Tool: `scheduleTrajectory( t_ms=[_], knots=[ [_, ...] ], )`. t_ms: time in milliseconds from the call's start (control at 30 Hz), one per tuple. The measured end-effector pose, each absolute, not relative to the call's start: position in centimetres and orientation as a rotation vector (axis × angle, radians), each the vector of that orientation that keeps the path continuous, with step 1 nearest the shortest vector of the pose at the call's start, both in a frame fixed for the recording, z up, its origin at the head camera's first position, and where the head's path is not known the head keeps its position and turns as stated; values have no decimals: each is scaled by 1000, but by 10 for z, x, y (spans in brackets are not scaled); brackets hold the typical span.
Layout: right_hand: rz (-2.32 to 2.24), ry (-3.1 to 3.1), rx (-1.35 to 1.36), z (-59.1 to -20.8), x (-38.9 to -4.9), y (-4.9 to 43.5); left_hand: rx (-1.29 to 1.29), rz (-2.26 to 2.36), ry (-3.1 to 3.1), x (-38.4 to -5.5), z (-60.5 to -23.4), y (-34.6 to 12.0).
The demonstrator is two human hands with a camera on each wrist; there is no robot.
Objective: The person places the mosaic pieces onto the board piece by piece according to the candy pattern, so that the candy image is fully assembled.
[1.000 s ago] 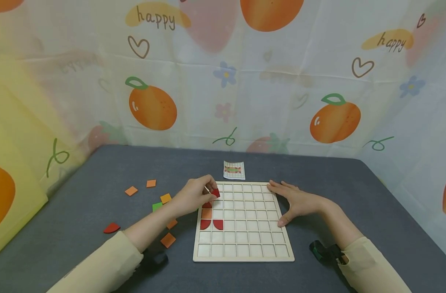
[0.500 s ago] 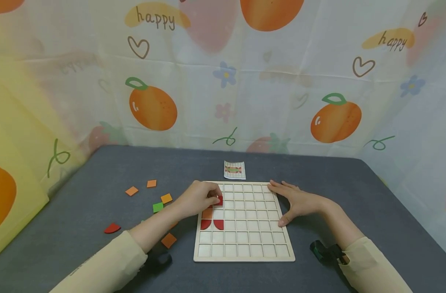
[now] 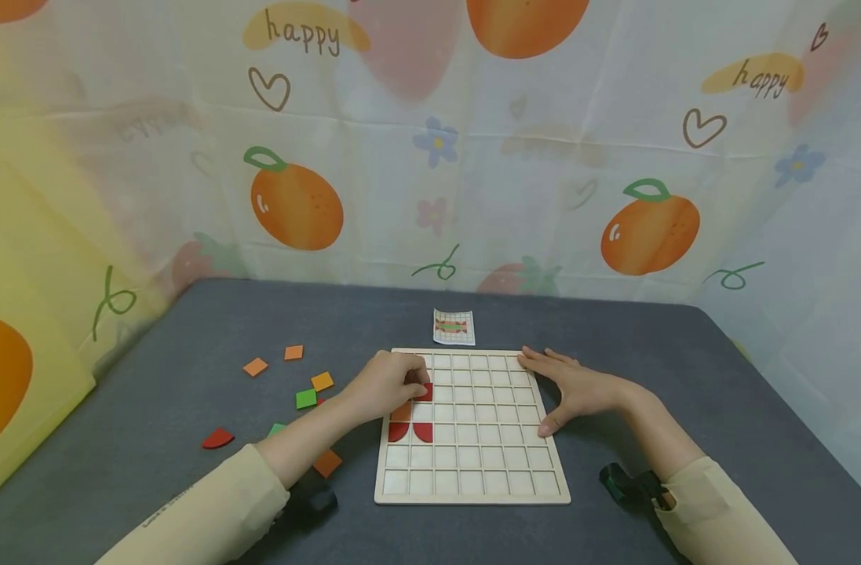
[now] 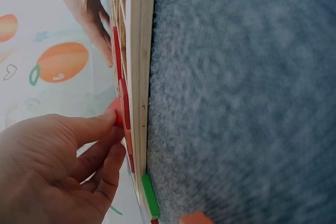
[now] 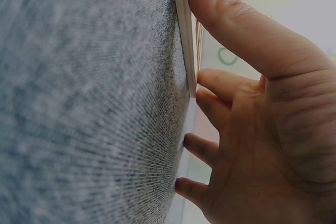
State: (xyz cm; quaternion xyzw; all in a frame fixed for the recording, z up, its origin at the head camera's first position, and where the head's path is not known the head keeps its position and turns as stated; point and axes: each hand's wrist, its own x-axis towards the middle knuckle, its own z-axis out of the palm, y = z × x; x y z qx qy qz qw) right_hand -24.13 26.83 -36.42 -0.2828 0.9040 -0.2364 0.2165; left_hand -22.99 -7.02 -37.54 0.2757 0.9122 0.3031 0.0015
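Observation:
My left hand (image 3: 384, 384) is over the left columns of a wooden grid board (image 3: 472, 499), pinching a red tile (image 3: 428, 393) between thumb and fingertips at a cell. The left wrist view shows that red tile (image 4: 117, 113) right at the board's surface. Below the hand, an orange square tile (image 3: 400, 412) and two red quarter-circle tiles (image 3: 423, 432) lie in cells; the left hand hides the cells beneath it. My right hand (image 3: 578, 392) rests with spread fingers on the board's right edge. In the right wrist view its thumb (image 5: 231, 14) lies along the board's side.
Loose tiles lie left of the board, among them a green square (image 3: 306, 399), a yellow-orange square (image 3: 322, 381), a red curved piece (image 3: 218, 438) and several orange squares (image 3: 256, 366). A small printed pattern card (image 3: 454, 328) lies behind the board. A patterned curtain (image 3: 515, 180) surrounds the table.
My left hand has brought the red tile slightly nearer and to the right, down to a cell in the second column. The right hand stays at the board's edge.

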Motion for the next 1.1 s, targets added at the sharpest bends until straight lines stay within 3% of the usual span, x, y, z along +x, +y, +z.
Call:
scheduleTrajectory(
  t_ms=[1100],
  knots=[
    [-667,2497,-793,-363,-241,269,853,919,2908,-224,-373,-66]
  ],
)
